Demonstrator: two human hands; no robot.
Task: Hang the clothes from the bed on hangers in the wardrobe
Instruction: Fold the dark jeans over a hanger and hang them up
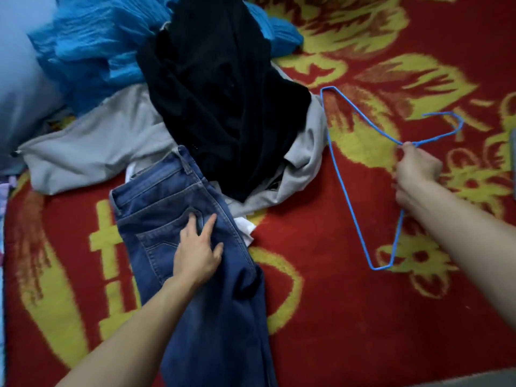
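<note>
A pair of blue jeans (167, 208) lies lengthwise on the bed, waistband towards the clothes pile. My left hand (196, 252) rests flat on the jeans near the back pocket, fingers spread. My right hand (416, 174) pinches a blue wire hanger (342, 180) at the neck below its hook, and the hanger lies over the red blanket to the right of the pile. A black garment (223, 107) sits on top of a grey garment (92, 146), with a bright blue crinkled cloth (92, 48) behind them.
The bed is covered by a red blanket with yellow flower patterns (335, 317). A pale blue pillow or sheet (19, 79) lies at the far left. A bit of white cloth (247, 230) pokes out beside the jeans.
</note>
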